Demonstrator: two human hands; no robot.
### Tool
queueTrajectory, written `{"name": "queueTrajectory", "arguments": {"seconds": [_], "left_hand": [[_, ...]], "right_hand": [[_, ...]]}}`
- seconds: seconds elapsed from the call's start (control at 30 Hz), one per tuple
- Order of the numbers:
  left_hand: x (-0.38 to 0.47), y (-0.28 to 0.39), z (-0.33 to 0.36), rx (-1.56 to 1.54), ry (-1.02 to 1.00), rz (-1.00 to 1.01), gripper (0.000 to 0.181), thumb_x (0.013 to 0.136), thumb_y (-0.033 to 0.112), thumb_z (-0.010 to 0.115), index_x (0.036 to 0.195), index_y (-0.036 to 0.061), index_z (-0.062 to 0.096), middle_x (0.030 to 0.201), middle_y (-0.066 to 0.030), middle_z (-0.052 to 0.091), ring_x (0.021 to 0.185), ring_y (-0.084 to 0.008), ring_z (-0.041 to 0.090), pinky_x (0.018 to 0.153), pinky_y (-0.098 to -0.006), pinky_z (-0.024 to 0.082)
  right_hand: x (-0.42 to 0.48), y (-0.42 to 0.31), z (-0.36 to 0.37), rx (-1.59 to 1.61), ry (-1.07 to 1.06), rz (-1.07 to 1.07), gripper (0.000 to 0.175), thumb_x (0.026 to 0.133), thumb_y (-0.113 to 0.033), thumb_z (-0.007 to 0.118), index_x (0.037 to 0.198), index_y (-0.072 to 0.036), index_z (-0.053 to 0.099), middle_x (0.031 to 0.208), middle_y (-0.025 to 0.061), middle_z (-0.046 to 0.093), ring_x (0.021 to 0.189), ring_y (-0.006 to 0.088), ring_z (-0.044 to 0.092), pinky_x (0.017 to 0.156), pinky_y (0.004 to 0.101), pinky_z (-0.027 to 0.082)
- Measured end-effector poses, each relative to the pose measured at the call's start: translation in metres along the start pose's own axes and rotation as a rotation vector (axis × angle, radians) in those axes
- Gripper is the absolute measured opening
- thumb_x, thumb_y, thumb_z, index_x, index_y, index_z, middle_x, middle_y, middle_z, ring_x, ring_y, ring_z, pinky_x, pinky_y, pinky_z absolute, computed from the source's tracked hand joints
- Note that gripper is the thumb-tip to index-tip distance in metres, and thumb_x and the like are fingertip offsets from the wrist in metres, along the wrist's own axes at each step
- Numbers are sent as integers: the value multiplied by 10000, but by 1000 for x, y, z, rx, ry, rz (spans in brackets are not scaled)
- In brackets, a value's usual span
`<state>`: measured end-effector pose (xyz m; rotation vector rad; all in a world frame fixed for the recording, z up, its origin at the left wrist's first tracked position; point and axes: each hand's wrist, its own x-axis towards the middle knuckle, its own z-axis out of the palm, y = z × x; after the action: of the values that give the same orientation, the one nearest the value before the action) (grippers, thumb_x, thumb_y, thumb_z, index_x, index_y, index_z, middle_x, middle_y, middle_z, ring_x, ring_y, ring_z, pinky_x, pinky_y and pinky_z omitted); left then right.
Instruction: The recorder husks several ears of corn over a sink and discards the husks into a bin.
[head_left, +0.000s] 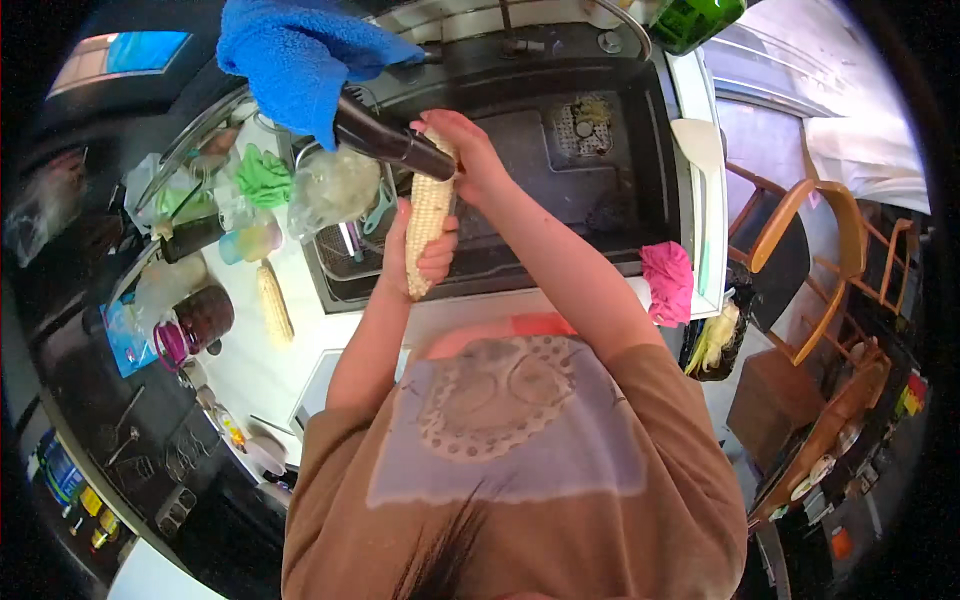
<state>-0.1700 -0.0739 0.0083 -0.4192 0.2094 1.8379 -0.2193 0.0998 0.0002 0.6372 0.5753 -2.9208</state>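
A husked ear of pale corn (429, 217) is held over the dark sink (510, 247). My left hand (435, 259) grips its lower part, with the fingers wrapped around it. My right hand (469, 154) is at the upper end, fingers curled over it and partly hidden by the dark faucet spout (427, 156). The spout's tip crosses in front of the corn. A blue towel (300, 67) hangs over the faucet. On the white counter to the left lies another husked ear of corn (274, 304). Debris lies at the drain strainer (583, 131).
A plastic bag (337, 184) and a green cloth (264, 176) are left of the sink. A white spatula (701, 150) and a pink cloth (667, 281) lie along its right edge. Husks fill a black-lined bin (716, 341) at right, near wooden chairs (784, 225).
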Motion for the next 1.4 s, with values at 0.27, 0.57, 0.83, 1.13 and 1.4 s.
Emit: {"name": "queueTrajectory", "arguments": {"seconds": [0.27, 0.57, 0.83, 1.13, 1.4], "left_hand": [[12, -23, 4, -433, -395, -3, 667, 854, 643, 577, 995, 6, 438, 646, -40, 415, 477, -123, 436, 375, -234, 381], [11, 4, 8, -42, 91, 268, 686, 888, 646, 508, 1089, -10, 493, 683, -49, 410, 489, -109, 372, 362, -191, 336], [29, 1, 15, -243, -250, 64, 871, 852, 682, 541, 1302, -51, 402, 705, -57, 414, 504, -110, 389, 393, -201, 356], [45, 4, 32, -323, -234, -9, 1011, 862, 625, 570, 1465, -77, 163, 702, -55, 397, 506, -115, 392, 407, -210, 366], [40, 1, 23, -229, -77, 82, 800, 880, 575, 562, 1406, 26, 313, 772, -104, 406, 493, -123, 387, 374, -199, 364]], "right_hand": [[-7, 19, 14, -123, 19, -5, 447, 911, -312, 649, 1254, -59, 514, 1108, 120, 646, 1049, 247, 614, 852, 394, 531], [-52, -9, -14, -1362, -145, 79, 424, 855, -438, 657, 1040, -57, 672, 869, 116, 687, 806, 258, 658, 712, 367, 510], [-59, -44, -43, -1493, -428, -489, 156, 847, -224, 678, 908, -89, 725, 799, 108, 680, 714, 278, 647, 633, 361, 510], [-58, -87, -65, -1406, 141, -367, 184, 853, -165, 708, 965, -20, 722, 807, 69, 698, 733, 102, 650, 652, 258, 508], [-60, -49, -39, -1260, -299, -67, 207, 825, -164, 740, 971, -23, 703, 825, 37, 670, 737, 81, 573, 685, 259, 474]]}}
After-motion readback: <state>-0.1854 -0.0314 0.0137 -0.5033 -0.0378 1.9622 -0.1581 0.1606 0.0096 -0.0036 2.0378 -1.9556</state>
